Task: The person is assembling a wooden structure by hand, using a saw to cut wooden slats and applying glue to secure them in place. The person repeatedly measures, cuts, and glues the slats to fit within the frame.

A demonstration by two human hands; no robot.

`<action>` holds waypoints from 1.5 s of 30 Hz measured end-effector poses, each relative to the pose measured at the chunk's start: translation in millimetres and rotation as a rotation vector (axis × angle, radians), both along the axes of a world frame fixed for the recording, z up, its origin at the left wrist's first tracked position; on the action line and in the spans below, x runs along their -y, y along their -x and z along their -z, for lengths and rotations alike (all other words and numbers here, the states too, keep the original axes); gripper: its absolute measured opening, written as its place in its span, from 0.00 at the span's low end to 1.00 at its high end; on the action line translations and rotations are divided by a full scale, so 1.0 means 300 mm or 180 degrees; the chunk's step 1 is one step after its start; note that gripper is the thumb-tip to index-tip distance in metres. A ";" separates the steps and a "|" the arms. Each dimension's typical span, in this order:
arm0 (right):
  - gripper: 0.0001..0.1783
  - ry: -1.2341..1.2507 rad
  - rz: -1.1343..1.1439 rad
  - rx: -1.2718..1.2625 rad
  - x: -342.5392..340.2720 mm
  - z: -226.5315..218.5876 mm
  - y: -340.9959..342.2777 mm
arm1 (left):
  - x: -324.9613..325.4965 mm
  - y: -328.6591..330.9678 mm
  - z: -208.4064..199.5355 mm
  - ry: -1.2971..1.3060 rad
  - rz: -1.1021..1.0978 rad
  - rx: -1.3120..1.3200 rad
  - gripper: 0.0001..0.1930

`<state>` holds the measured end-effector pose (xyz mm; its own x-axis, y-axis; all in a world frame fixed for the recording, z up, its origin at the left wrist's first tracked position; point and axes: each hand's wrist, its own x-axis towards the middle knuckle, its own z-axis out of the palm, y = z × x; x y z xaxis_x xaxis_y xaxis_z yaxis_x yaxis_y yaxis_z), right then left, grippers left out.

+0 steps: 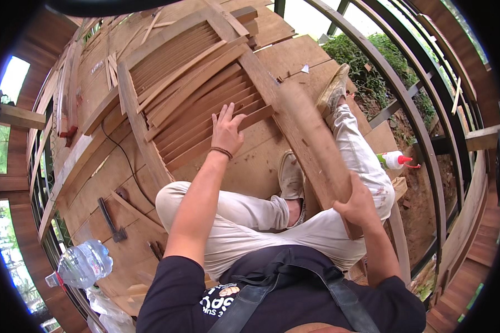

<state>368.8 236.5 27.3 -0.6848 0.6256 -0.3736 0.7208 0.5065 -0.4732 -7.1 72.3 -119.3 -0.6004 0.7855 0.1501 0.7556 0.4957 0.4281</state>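
Observation:
A louvred wooden frame (pixel 144 125) lies across the floor and my lap, with thin parallel slats (pixel 189 147) set between its side rails. My left hand (pixel 228 129) rests on the slats at the near end, its fingers spread and palm down. With my right hand (pixel 356 201) I grip the near end of a wooden board (pixel 316 130), which is smeared by motion. That board is over or beside the right side rail (pixel 265 80); whether they touch, I cannot tell. Two loose strips (pixel 191 83) lie across the frame's middle.
A hammer (pixel 112 221) lies on the plywood floor at left, near a dark cable (pixel 122 152). A large water bottle (pixel 86 263) is at the lower left. A white glue bottle with a red cap (pixel 393 160) lies beyond my right knee. Metal railing (pixel 397 83) curves along the right.

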 end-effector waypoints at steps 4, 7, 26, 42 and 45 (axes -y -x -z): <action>0.52 -0.0303 0.0559 -0.0571 0.006 0.003 -0.003 | -0.028 0.005 -0.010 -0.0058 -0.0021 0.0018 0.28; 0.51 0.0255 -0.0164 0.0511 0.033 -0.082 0.024 | -0.022 -0.006 -0.001 0.0056 -0.0040 0.0018 0.28; 0.51 -0.0125 -0.0010 -0.0179 0.024 -0.077 0.013 | -0.032 0.007 0.005 -0.0170 -0.0014 0.0027 0.23; 0.53 -0.0218 0.0209 -0.0061 0.013 -0.035 -0.039 | -0.012 0.013 0.022 -0.0135 -0.0031 0.0058 0.21; 0.52 -0.0154 0.0803 -0.0459 0.032 -0.033 0.001 | -0.027 0.010 0.010 -0.0100 0.0004 0.0027 0.20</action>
<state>368.6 226.8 37.1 -0.5493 0.7975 -0.2494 0.7539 0.3443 -0.5595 -10.0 80.4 -122.2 -0.6007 0.7813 0.1695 0.7526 0.4810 0.4497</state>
